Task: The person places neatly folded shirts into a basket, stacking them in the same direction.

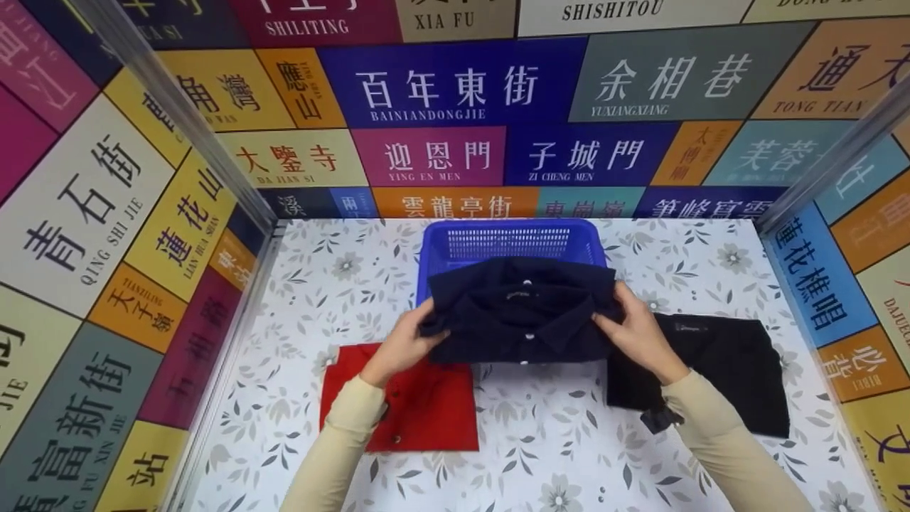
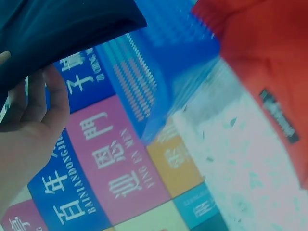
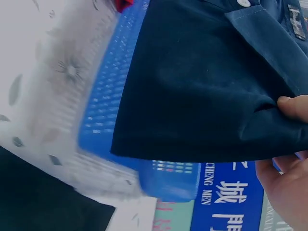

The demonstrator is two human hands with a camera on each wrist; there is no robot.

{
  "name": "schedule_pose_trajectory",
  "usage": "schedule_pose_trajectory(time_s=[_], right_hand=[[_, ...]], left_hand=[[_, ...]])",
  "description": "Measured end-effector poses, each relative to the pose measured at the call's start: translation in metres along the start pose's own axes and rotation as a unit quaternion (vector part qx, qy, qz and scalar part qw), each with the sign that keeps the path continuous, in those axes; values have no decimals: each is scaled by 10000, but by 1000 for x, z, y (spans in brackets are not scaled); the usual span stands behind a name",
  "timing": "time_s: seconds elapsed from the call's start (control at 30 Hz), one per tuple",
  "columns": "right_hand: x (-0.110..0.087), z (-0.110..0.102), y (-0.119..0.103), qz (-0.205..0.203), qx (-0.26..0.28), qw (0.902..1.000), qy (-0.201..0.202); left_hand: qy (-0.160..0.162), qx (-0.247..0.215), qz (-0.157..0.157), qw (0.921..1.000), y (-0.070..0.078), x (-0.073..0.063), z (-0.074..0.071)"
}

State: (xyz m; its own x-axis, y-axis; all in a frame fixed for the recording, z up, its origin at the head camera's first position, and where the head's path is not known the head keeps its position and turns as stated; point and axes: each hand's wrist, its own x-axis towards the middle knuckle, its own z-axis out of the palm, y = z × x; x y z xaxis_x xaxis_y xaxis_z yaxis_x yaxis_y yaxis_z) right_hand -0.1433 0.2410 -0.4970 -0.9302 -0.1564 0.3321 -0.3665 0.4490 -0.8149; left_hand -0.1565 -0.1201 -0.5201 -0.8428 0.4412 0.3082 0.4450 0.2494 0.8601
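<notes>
left hand [image 1: 404, 343] and right hand [image 1: 640, 331] gripping opposite sides of a navy shirt [image 1: 476, 338] at frame centre, blue basket [image 1: 512, 225] partly hidden behind, red garment [image 1: 430, 412] lower left, black garment [image 1: 736, 377] lower right

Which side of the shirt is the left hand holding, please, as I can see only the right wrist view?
Observer: The left hand grips the left side of the shirt.
Operator: Thank you; what lies below the left forearm?
Observer: The head view shows a folded red garment there.
Operator: And does the dark garment carry a label, please?
Observer: Yes, a label shows near its far edge.
</notes>
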Motion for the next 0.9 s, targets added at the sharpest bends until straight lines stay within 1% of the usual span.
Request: schedule_pose_trajectory(time_s=[0.07, 0.17, 0.27, 0.33, 0.43, 0.57, 0.7, 0.83, 0.9], right_hand=[[8, 0, 1, -123, -153, 9998, 46], [21, 1, 13, -301, -307, 9990, 135], [31, 1, 28, -365, -352, 9985, 216], [36, 2, 33, -374, -366, 9984, 224], [41, 5, 41, -354, -409, 9983, 203], [43, 12, 54, -184, -368, 9990, 150], [43, 19, 67, 167, -357, 9992, -42], [45, 23, 77, 404, -447, 9977, -308], [47, 23, 79, 464, -561, 9965, -410]], left_hand=[[136, 188, 194, 9995, -10, 6, -3], [228, 291, 322, 9988, -15, 15, -10], [216, 308, 296, 9989, -20, 24, -16], [206, 422, 289, 9985, -24, 30, -18], [217, 586, 175, 9979, -32, 36, -20], [249, 674, -131, 9973, -48, 41, -18], [246, 728, -580, 9953, -62, 43, -14], [144, 840, -1081, 9905, -70, 46, -9], [78, 942, -1271, 9874, -72, 47, -8]])
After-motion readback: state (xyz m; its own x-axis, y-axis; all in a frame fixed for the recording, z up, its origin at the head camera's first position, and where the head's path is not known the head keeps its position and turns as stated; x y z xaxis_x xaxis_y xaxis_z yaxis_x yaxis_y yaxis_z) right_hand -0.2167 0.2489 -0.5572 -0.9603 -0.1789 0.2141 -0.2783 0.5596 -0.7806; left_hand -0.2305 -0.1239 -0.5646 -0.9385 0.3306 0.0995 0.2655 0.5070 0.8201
